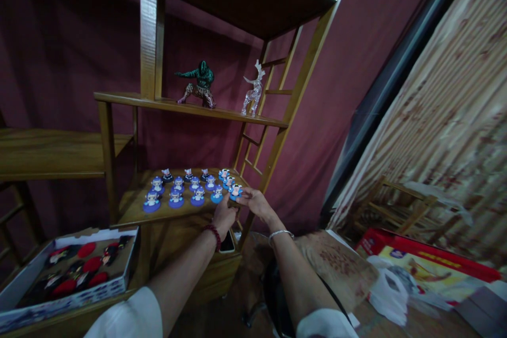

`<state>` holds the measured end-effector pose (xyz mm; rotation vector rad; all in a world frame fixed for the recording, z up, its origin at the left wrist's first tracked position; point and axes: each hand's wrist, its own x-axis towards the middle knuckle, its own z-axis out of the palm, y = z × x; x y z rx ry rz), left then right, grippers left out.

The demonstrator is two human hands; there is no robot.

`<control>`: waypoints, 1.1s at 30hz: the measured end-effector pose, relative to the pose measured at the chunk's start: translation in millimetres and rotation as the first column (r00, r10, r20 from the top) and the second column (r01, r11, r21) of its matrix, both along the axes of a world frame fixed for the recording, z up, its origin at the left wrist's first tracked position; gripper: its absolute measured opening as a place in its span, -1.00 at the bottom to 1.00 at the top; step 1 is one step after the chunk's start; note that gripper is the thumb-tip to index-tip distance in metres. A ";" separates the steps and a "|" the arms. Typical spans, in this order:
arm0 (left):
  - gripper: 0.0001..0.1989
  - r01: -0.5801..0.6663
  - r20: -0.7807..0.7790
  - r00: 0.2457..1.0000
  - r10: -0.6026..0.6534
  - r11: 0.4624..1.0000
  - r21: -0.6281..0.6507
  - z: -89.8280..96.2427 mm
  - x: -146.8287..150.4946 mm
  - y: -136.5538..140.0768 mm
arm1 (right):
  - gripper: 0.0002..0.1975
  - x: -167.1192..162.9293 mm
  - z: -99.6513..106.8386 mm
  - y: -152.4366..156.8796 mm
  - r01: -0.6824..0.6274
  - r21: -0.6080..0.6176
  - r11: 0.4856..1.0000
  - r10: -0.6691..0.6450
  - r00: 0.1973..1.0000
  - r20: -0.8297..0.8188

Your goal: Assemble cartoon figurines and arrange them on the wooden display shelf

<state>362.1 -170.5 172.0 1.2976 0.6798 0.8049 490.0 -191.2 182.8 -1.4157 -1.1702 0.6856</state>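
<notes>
A small cartoon figurine (236, 191) with a blue round base stands at the front right corner of the low wooden shelf (129, 215). My right hand (256, 204) reaches in from the right, its fingers closed at the base. From below, my left hand (224, 217) meets the same base, fingers bent against it; part of its grip is hidden. Just left of the fingers is another blue-based figurine (217, 194). Purple-based figurines (197, 196) fill the front and middle rows. Dark-based figurines (188, 175) form the back row, and similar blue-based ones (228, 182) line the right edge.
Above, a shelf board (233, 114) carries a dark crouching figure (203, 84) and a clear deer ornament (253, 90). A shallow box (125, 266) of red and black figurines sits lower left. A slanted post (273, 163), a red carton (435, 259) and a plastic bag (390, 296) are right.
</notes>
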 end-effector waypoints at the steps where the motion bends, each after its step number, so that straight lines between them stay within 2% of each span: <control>1: -0.50 -0.006 -0.006 1.000 0.006 1.000 0.011 -1.6 0.7 0.9 | -0.62 0.4 -0.5 0.8 0.008 0.003 1.000 -0.008 1.000 0.002; 9: -0.52 -0.042 -0.022 0.999 0.043 0.997 0.065 -10.4 4.2 5.0 | -0.66 2.3 -1.9 4.4 0.059 -0.016 0.998 -0.058 0.995 0.078; 16: -0.51 -0.051 -0.032 0.998 0.053 0.997 0.050 -15.8 5.4 7.5 | -0.69 2.8 -4.5 4.5 0.071 -0.012 0.997 -0.070 0.994 0.084; 24: -0.50 -0.039 -0.057 0.997 0.043 0.996 0.074 -10.7 2.3 3.3 | -0.65 3.6 -5.4 3.8 0.089 -0.024 0.996 -0.087 0.994 0.065; 29: -0.46 -0.060 -0.065 0.995 0.073 0.983 0.176 -9.9 0.5 1.9 | -0.68 4.2 -5.7 3.4 0.070 -0.016 0.997 -0.069 0.994 0.083; 33: -0.42 -0.064 -0.102 0.989 0.107 0.933 0.354 -14.3 1.4 3.0 | -0.69 5.4 -7.2 3.9 0.060 -0.021 0.998 -0.058 0.995 0.085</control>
